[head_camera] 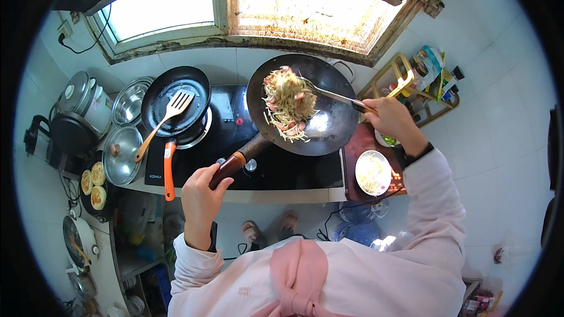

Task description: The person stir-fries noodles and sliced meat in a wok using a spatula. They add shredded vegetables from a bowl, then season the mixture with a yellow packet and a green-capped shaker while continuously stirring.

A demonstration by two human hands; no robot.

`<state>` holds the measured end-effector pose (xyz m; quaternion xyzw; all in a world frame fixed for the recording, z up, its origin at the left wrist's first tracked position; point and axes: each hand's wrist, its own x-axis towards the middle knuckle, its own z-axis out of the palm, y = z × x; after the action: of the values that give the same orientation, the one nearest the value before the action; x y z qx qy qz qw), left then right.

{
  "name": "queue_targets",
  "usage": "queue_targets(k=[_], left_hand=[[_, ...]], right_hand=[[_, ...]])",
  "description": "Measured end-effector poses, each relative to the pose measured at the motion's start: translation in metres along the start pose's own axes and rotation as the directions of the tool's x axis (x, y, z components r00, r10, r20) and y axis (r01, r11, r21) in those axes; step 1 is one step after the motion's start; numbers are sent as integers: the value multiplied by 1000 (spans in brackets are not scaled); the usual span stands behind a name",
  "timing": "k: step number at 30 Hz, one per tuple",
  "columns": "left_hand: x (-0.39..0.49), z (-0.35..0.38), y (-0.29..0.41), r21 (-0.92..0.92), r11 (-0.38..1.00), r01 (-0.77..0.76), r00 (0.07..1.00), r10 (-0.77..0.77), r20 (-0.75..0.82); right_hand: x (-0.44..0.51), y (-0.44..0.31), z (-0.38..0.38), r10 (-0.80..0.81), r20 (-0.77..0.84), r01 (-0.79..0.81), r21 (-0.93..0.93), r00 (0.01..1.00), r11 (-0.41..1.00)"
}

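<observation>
My left hand (pixel 203 200) grips the brown wooden handle (pixel 228 170) of a dark wok (pixel 328 138) on the black gas hob (pixel 291 175). In the wok's left half lies a heap of pale shreds with pink sausage slices (pixel 288 103). My right hand (pixel 391 119) holds a metal spatula (pixel 332 95) by its handle, from the wok's right side. The spatula's head is at the heap, partly hidden by the blurred food. To the left, a black frying pan (pixel 154 92) with an orange handle carries a slotted wooden turner (pixel 169 112) across it.
A white bowl of pale shreds (pixel 373 173) stands on a reddish-brown surface (pixel 352 158) right of the hob. Behind my right hand is a rack (pixel 403 79) with bottles and packets. A glass lid (pixel 121 155), metal bowls (pixel 131 100) and a pan of round flatbreads (pixel 98 185) are at left.
</observation>
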<state>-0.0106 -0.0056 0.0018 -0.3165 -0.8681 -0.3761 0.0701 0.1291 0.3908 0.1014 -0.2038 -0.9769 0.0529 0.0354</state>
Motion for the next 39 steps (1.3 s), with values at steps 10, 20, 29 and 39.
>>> queue_targets(k=[10,20,29,39], left_hand=[[2,-1,2,-34,998,57,998,-56,34],[2,0,0,-15,1000,25,999,-25,30],[3,0,-2,-40,999,2,1000,-1,22],[1,0,-2,-66,998,6,1000,-5,19]], right_hand=[[68,52,-16,300,255,-339,126,919,932],[13,-15,-12,-536,-100,468,-371,838,802],[-115,-51,-72,-315,-68,237,-513,947,825],[-39,-26,-22,117,-51,-128,-371,992,920]])
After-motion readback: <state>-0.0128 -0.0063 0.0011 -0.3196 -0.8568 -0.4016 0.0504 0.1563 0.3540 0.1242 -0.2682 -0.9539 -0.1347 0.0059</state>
